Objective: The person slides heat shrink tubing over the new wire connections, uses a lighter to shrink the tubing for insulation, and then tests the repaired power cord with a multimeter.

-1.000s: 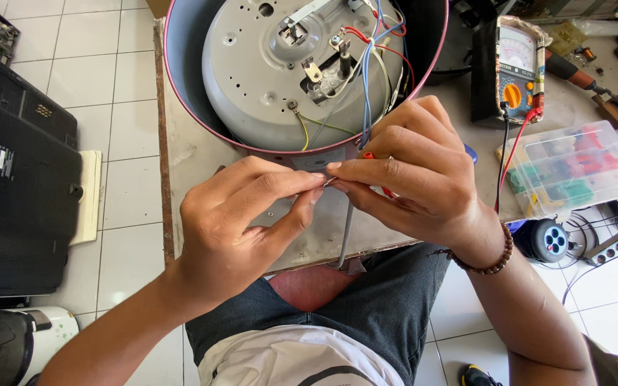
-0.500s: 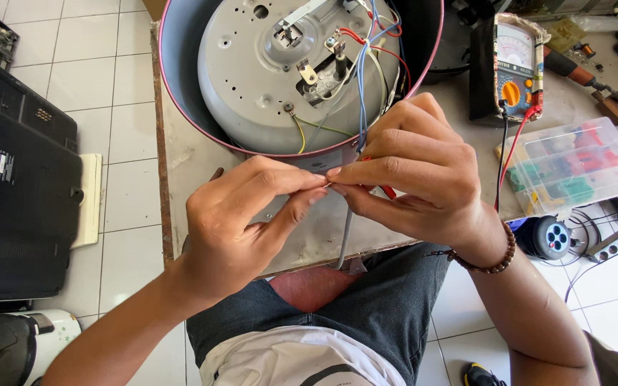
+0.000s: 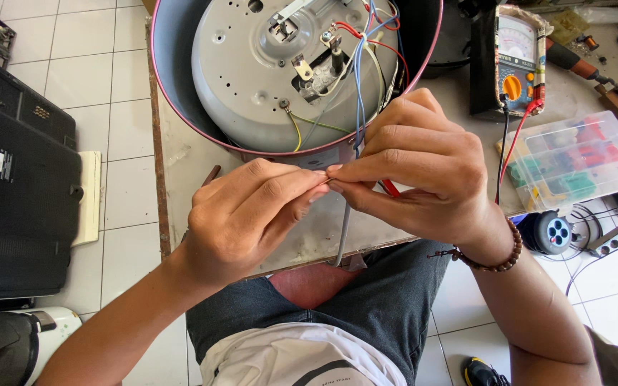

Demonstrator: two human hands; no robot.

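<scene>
Black flat-panel appliance with a ribbed back [image 3: 16, 207]: lying on the white tiled floor [image 3: 109, 64], well to the left of the worktop.

Grey, scuffed worktop [image 3: 194, 200]: carrying everything below; the person is sitting against its near edge.

Round upturned metal appliance shell with a pink rim and grey underside [image 3: 252, 78]: resting at the far middle of the worktop, its coloured wires spilling towards the hands.

Clear plastic compartment box of red and green small parts [image 3: 574, 161]: sitting on the worktop to the right of the hands.

Analogue multimeter with an orange dial [image 3: 516, 61]: standing beyond the box, red and black leads trailing down.

Left hand [image 3: 244, 214]: forearm rising from the lower left, wrist bent inwards, knuckles up; its fingers [image 3: 302, 187] are pinching together at the tips on the wire end.

Right hand [image 3: 423, 171]: forearm coming in from the lower right, a brown bead bracelet [image 3: 498, 250] on the wrist, palm down and arched; its fingers [image 3: 355, 171] are curling closed and nipping the same wire end, tips touching those of the left.

Thin blue wire [image 3: 358, 107]: running down from the shell's underside into the meeting fingertips, just in front of the shell's rim; its end is hidden by the pinch.

Grey sleeved cable [image 3: 342, 236]: hanging below the hands over the worktop edge.
</scene>
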